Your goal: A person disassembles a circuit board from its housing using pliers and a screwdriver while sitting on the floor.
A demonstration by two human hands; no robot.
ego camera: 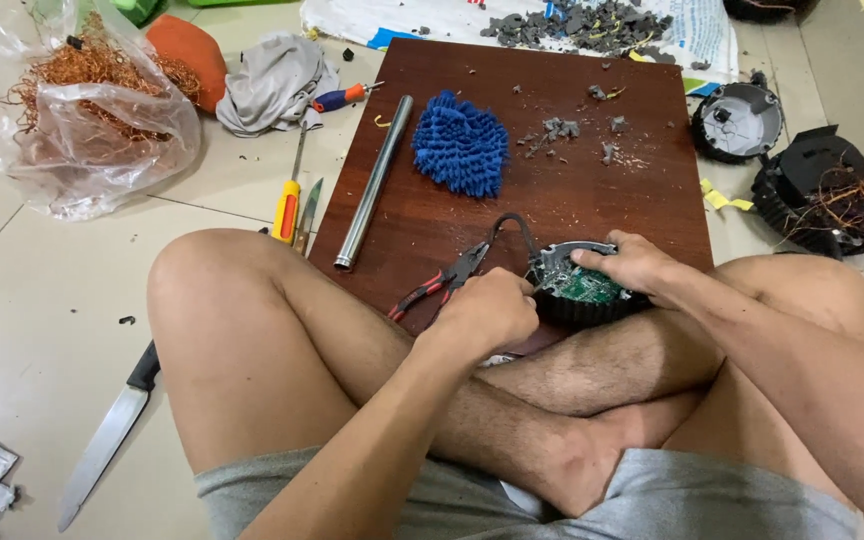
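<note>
The person sits cross-legged on the tiled floor (42, 300) with a dark wooden board (552, 190) drawn up against the shins as a worktop, so the round black motor housing (584, 290) with its green circuit board rests at the board's near edge, within easy reach. The right hand (634, 265) is curled over the housing's far rim, seemingly to steady it; the left hand (487, 312) is closed at the housing's left side, fingers bunched on something too small to make out. Red-handled pliers (442, 280) lie on the board just left of that hand, a black cable looping from the housing above them. Farther up the board sit a blue mop pad (462, 145), a metal tube (374, 180) and grey debris. Left of the board are screwdrivers (290, 200), a knife (102, 440) and a plastic bag of copper wire (82, 110); right of it, two opened housings (822, 190)
</note>
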